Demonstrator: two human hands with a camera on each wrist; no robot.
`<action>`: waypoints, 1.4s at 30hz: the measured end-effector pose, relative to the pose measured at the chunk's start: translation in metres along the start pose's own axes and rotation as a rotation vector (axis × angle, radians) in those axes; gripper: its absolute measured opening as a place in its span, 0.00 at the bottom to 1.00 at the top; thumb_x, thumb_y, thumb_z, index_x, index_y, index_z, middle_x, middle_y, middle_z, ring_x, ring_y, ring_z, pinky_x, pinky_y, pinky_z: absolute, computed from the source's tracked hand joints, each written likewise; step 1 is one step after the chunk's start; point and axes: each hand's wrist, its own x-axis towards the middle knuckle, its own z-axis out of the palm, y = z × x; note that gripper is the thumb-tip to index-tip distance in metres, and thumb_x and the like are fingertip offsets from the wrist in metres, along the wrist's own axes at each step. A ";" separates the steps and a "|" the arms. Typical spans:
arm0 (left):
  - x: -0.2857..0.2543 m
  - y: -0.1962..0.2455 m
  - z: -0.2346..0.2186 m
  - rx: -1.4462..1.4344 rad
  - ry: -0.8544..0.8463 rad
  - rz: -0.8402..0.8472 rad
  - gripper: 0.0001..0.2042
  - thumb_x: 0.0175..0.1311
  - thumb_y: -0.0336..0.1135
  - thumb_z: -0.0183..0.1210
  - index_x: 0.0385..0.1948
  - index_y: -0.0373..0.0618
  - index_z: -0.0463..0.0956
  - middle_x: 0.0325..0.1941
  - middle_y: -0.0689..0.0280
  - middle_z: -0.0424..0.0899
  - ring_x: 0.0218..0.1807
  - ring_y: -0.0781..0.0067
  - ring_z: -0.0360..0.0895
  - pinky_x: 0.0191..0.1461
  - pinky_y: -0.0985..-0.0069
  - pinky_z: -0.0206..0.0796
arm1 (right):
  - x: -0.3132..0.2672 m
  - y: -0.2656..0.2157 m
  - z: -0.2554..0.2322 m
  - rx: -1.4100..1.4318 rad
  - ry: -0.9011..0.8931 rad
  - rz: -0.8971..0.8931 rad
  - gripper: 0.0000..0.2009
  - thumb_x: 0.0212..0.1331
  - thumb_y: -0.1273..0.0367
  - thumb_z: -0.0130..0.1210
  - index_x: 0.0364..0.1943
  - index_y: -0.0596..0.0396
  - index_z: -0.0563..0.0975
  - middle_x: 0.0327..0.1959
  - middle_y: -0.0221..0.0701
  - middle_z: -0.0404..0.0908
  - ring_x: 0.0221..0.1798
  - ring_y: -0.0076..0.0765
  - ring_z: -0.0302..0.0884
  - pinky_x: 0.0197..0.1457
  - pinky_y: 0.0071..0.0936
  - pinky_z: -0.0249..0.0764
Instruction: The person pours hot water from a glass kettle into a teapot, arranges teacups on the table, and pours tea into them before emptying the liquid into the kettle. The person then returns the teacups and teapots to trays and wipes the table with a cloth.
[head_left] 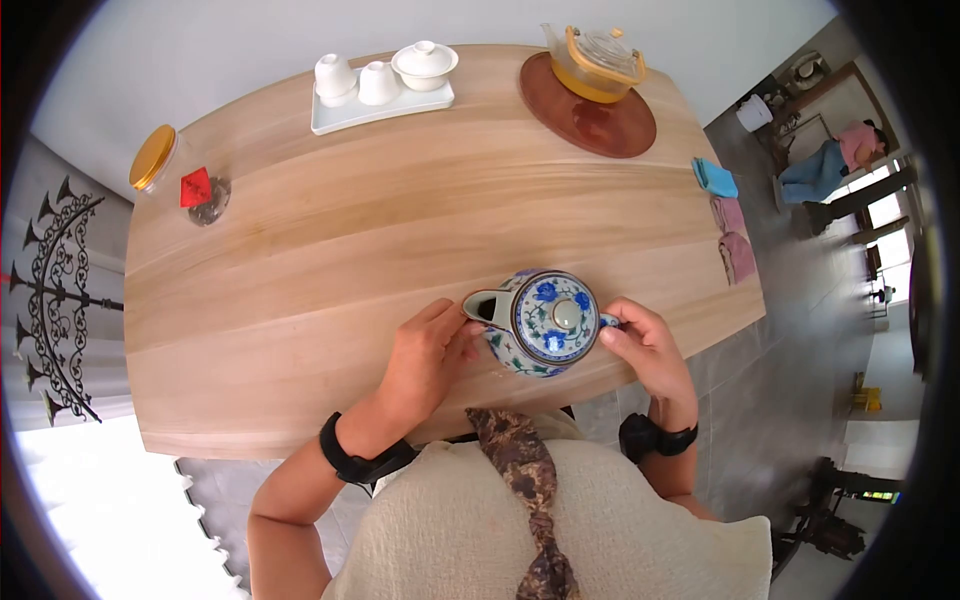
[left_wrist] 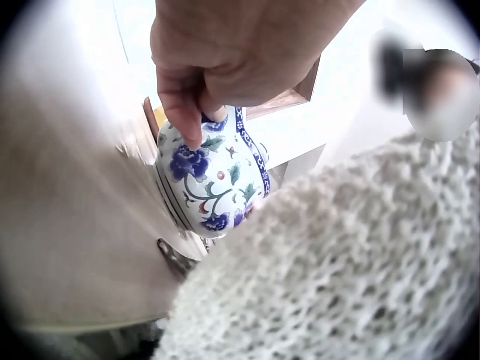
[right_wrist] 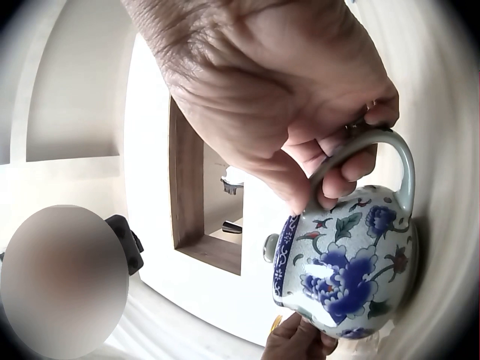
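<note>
A white teapot [head_left: 515, 352] painted with blue flowers and green leaves stands near the table's front edge, its lid [head_left: 540, 312] on top. Its spout [head_left: 487, 304] points left, toward my left hand [head_left: 422, 358], whose thumb and fingers pinch it. On the other side, my right hand [head_left: 655, 355] grips the handle. In the right wrist view, fingers curl through the handle loop [right_wrist: 406, 169] with the thumb near the lid's rim. The left wrist view shows the flowered body [left_wrist: 206, 176] below the left hand; the spout is hidden there by the fingers.
A white tray [head_left: 330, 119] with cups and a lidded bowl stands at the back. Back right, a glass teapot [head_left: 597, 72] sits on a brown round tray [head_left: 625, 140]. Folded cloths [head_left: 716, 178] lie along the right edge. Two jars, one red-topped [head_left: 196, 187], one yellow-lidded [head_left: 152, 157], stand left.
</note>
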 end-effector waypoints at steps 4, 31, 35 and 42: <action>0.002 0.006 0.000 0.005 -0.015 -0.013 0.04 0.61 0.21 0.53 0.35 0.35 0.75 0.28 0.62 0.74 0.25 0.75 0.77 0.27 0.78 0.70 | 0.000 0.004 -0.001 0.035 -0.013 0.008 0.08 0.60 0.68 0.56 0.33 0.58 0.73 0.28 0.20 0.68 0.34 0.16 0.60 0.38 0.17 0.60; -0.014 0.017 -0.038 0.182 0.391 0.011 0.07 0.56 0.21 0.59 0.21 0.40 0.72 0.16 0.72 0.70 0.17 0.88 0.65 0.22 0.88 0.57 | 0.021 0.031 0.025 0.230 0.341 -0.102 0.16 0.62 0.67 0.54 0.17 0.55 0.68 0.13 0.15 0.57 0.19 0.11 0.50 0.20 0.18 0.47; 0.030 0.020 -0.060 0.134 0.340 -0.006 0.07 0.58 0.22 0.57 0.37 0.39 0.74 0.24 0.70 0.73 0.22 0.84 0.71 0.25 0.87 0.64 | 0.026 0.042 0.033 0.156 0.435 -0.221 0.20 0.61 0.68 0.55 0.13 0.57 0.63 0.12 0.16 0.55 0.20 0.12 0.49 0.20 0.21 0.47; 0.145 0.000 -0.115 0.454 0.205 0.083 0.15 0.54 0.25 0.59 0.45 0.36 0.71 0.35 0.61 0.78 0.32 0.73 0.78 0.32 0.78 0.70 | 0.018 0.034 0.043 0.206 0.678 -0.238 0.18 0.59 0.72 0.55 0.13 0.59 0.64 0.13 0.17 0.57 0.20 0.13 0.50 0.20 0.20 0.48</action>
